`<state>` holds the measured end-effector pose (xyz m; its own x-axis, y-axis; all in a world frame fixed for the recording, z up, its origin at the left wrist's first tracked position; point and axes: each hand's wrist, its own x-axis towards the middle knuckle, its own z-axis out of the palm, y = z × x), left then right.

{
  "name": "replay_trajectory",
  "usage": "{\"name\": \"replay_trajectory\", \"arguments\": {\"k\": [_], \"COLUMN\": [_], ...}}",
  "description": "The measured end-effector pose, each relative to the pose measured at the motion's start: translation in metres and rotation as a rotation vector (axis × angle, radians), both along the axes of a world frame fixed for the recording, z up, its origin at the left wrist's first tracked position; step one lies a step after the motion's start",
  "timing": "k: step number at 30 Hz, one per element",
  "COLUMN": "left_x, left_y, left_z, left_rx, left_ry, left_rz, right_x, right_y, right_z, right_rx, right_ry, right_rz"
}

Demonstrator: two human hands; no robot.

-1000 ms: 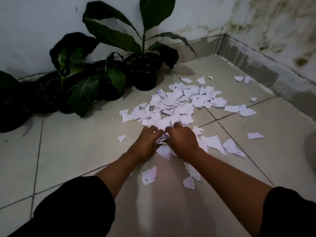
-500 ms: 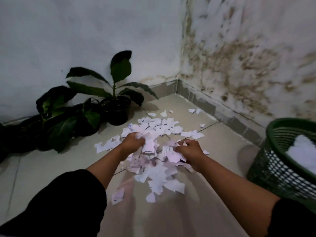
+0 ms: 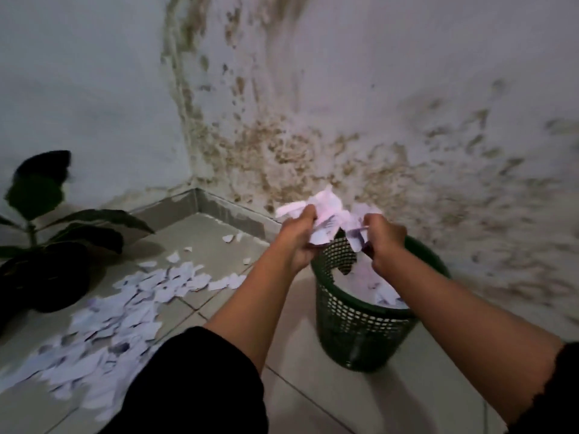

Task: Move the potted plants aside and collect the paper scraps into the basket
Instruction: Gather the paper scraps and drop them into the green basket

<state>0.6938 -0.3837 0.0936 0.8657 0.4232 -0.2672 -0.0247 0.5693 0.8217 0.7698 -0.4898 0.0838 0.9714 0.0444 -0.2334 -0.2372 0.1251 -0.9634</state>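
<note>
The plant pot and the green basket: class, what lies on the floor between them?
In the head view, torn paper scraps are strewn over the tiles between the plant pot and the basket; the left forearm also crosses that stretch.

Pretty dim overall, flat indoor light with no clear source. Motion blur all over, worst on the scattered paper scraps (image 3: 103, 324) and potted plant (image 3: 47, 245). Wide-angle bending at the edges. Soft shadows on the floor (image 3: 313, 399), no glare.

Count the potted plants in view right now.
1 potted plant shows clearly, at the left edge against the wall, beside the scattered paper scraps. Others may sit hidden beyond the left edge of the frame.
</note>
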Motion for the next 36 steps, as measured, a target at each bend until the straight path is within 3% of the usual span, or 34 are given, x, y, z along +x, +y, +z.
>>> {"name": "replay_trajectory", "arguments": {"k": [4,8,14,17,20,23,25,28,30,33,36], "left_x": [0.034,0.050,0.051,0.051,0.050,0.043,0.037,0.024,0.014,-0.002,-0.030], "left_y": [-0.050,-0.066,-0.068,-0.068,-0.066,-0.061,-0.054,-0.041,-0.032,-0.011,0.022], "left_z": [-0.014,-0.031,-0.043,-0.045,-0.045,-0.042,-0.040,-0.039,-0.042,-0.052,-0.060], "left_rx": [0.082,0.311,0.910,1.061,1.271,1.472,1.541,1.648,1.675,1.634,1.565], "left_ry": [0.075,0.212,0.395,0.468,0.445,0.417,0.388,0.291,0.229,0.185,0.222], "left_rz": [-0.035,-0.002,-0.124,-0.271,-0.314,-0.224,-0.124,-0.019,0.021,0.106,0.184], "right_x": [0.021,0.030,0.037,0.039,0.034,0.028,0.028,0.024,0.016,0.001,-0.019], "right_y": [-0.042,-0.061,-0.062,-0.052,-0.044,-0.039,-0.035,-0.026,-0.018,-0.004,0.018], "right_z": [-0.029,-0.037,-0.039,-0.045,-0.049,-0.054,-0.057,-0.066,-0.070,-0.063,-0.035], "right_rx": [-0.266,-0.350,-0.405,-0.519,-0.683,-0.956,-1.065,-1.173,-1.300,-1.504,-1.246], "right_ry": [0.075,0.148,0.097,0.078,-0.013,-0.275,-0.366,-0.227,-0.142,-0.265,-0.456], "right_rz": [0.086,0.160,0.066,0.055,0.096,0.145,0.315,0.790,0.953,0.800,0.478]}}
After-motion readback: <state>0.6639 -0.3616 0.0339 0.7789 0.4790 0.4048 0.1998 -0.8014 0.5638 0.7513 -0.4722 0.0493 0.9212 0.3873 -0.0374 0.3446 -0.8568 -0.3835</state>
